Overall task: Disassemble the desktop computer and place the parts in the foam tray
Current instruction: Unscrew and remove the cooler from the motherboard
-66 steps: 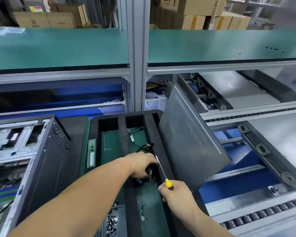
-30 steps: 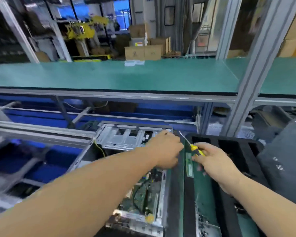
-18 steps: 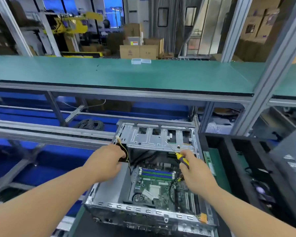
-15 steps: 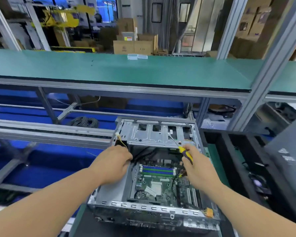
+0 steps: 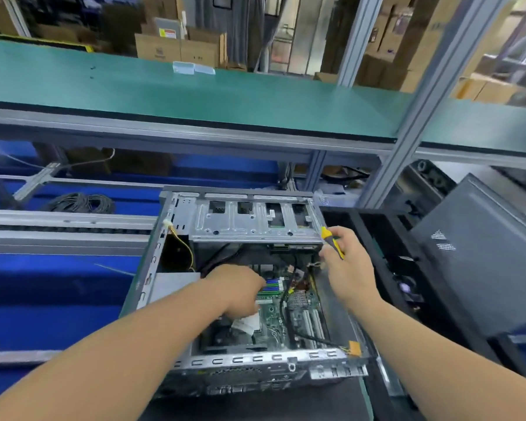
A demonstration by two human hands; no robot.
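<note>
The open desktop case (image 5: 255,358) lies on its side in front of me, its green motherboard (image 5: 286,317) exposed below a silver drive cage (image 5: 249,220). My left hand (image 5: 240,288) reaches down inside the case over the motherboard, near the blue memory slots; its fingertips are hidden, so what it touches is unclear. My right hand (image 5: 345,265) hovers at the case's right wall, holding a yellow-handled screwdriver (image 5: 331,242) with the shaft pointing up-left. The black foam tray (image 5: 386,238) stands to the right of the case.
A grey case side panel (image 5: 483,256) leans against the tray's right side. A green shelf (image 5: 195,95) runs across above, held by an aluminium post (image 5: 407,138). A coil of black cable (image 5: 79,203) lies at the back left over blue conveyor surfaces.
My left hand left the case's upper-left corner and went down into the case over the motherboard. My right hand with the screwdriver shifted right, to the case's right wall.
</note>
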